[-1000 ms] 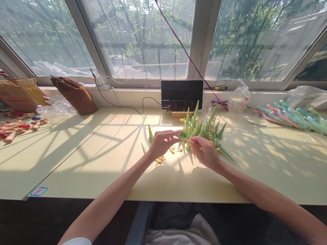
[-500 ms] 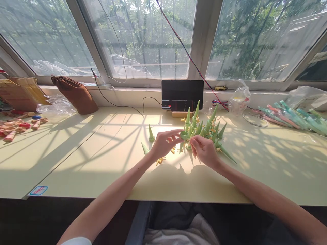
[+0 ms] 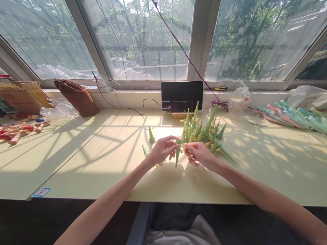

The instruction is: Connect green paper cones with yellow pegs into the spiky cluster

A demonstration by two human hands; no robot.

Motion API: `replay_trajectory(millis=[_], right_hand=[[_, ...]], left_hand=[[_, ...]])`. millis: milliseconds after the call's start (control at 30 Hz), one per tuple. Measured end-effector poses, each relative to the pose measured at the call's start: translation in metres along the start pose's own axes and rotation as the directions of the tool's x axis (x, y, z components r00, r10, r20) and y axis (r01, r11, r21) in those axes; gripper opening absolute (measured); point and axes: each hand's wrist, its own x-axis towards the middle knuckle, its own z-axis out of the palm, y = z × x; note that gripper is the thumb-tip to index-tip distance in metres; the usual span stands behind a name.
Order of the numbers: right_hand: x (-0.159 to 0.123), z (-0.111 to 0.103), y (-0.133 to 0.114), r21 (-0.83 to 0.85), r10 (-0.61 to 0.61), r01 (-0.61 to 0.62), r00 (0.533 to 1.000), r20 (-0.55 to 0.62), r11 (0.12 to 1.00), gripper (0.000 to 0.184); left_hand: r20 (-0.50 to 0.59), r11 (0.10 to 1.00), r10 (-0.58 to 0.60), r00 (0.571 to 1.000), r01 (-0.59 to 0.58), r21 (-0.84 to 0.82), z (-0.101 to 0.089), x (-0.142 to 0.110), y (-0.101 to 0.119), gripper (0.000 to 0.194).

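Note:
Between thumb and fingers, my left hand [image 3: 165, 149] grips a green cone [image 3: 177, 156] whose tip points down. My right hand [image 3: 200, 154] pinches a small yellow peg [image 3: 183, 145] at the side of that cone's wide end. Just behind my hands stands a cluster of green cones [image 3: 200, 131], several with yellow pegs on them. To the left, one green cone [image 3: 151, 134] stands upright and another green cone [image 3: 145, 150] lies tilted by my left wrist. A few loose yellow pegs [image 3: 159, 164] show beneath my left wrist, mostly hidden.
A black tablet [image 3: 182, 93] leans on a stand at the back. Wooden toys [image 3: 19, 131], a paper bag [image 3: 21, 97] and a brown drawstring bag [image 3: 76, 98] are at left. Wrapped coloured sticks [image 3: 293, 115] and a plastic cup [image 3: 239, 100] stand or lie at right.
The cone in my left hand has turned from its open end facing up towards me to hanging tip-down. My right hand has shifted slightly left and lower, bringing the peg against it.

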Motion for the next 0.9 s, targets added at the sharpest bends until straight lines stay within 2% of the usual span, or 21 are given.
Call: replay_trajectory(millis=[133,233,433,533,633,767,833,900], right_hand=[[0.001,-0.001,0.002,0.1,0.16,-0.165,0.985,0.061,0.981,0.043],[0.001,-0.002,0.001,0.182,0.243,-0.252,0.967,0.07,0.95,0.038],[0.002,-0.004,0.005,0.292,0.249,-0.281,0.958,0.143,0.914,0.03],[0.003,-0.005,0.008,0.289,0.242,-0.274,0.96,0.143,0.917,0.033],[0.002,-0.004,0.008,0.194,0.208,-0.224,0.973,0.101,0.955,0.039],[-0.002,0.001,0.008,-0.054,0.063,-0.062,0.998,0.013,0.997,0.042],[-0.004,0.002,0.009,-0.2,-0.032,0.025,0.999,-0.031,0.979,0.041],[-0.004,0.003,0.011,-0.372,-0.152,0.118,0.986,-0.065,0.921,0.04]], left_hand=[[-0.027,0.999,-0.041,0.999,0.041,0.002,0.0,-0.003,-0.007,0.035],[-0.013,1.0,-0.023,1.0,0.023,-0.007,0.001,-0.002,-0.008,0.035],[0.027,0.999,-0.01,1.0,0.011,-0.038,0.002,-0.003,-0.007,0.03],[0.036,0.998,-0.035,0.999,0.037,-0.054,0.002,-0.003,-0.007,0.033],[0.043,0.995,-0.066,0.997,0.068,-0.071,0.003,-0.003,-0.006,0.035],[0.062,0.987,-0.11,0.992,0.117,-0.113,0.004,-0.003,-0.004,0.034],[0.07,0.981,-0.128,0.989,0.137,-0.135,0.004,-0.003,-0.003,0.034],[0.07,0.975,-0.147,0.987,0.156,-0.156,0.004,-0.003,-0.002,0.035]])
